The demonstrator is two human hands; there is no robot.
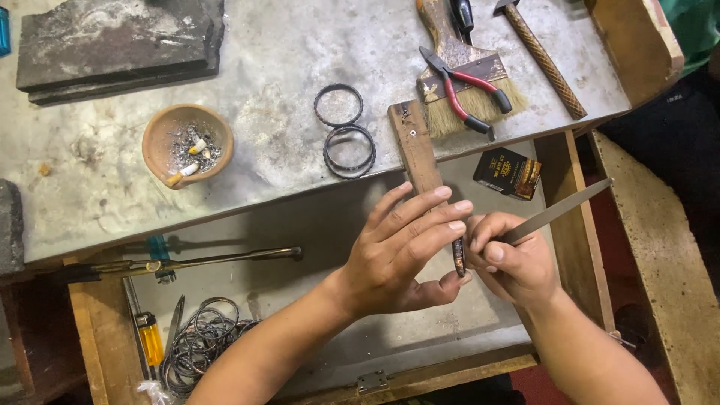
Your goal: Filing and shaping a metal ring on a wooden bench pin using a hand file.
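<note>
My left hand (pixel 401 251) pinches a thin dark metal bangle (pixel 458 257) edge-on between thumb and fingers, against the end of a wooden peg (pixel 413 146) that juts out from the grey workbench (pixel 285 67). My right hand (pixel 514 259) grips a flat metal file (pixel 559 212), whose blade runs up and to the right while its near end meets the bangle. Two more dark bangles (pixel 345 131) lie on the bench just left of the peg.
A clay bowl of ash and cigarette butts (pixel 187 144), a dark slab (pixel 120 45), a brush (pixel 465 75), red-handled pliers (pixel 469 86) and a hammer (pixel 544 56) lie on the bench. The open drawer holds several bangles (pixel 202 341), a yellow lighter (pixel 150 337), a rod (pixel 187 262), a small black box (pixel 508 172).
</note>
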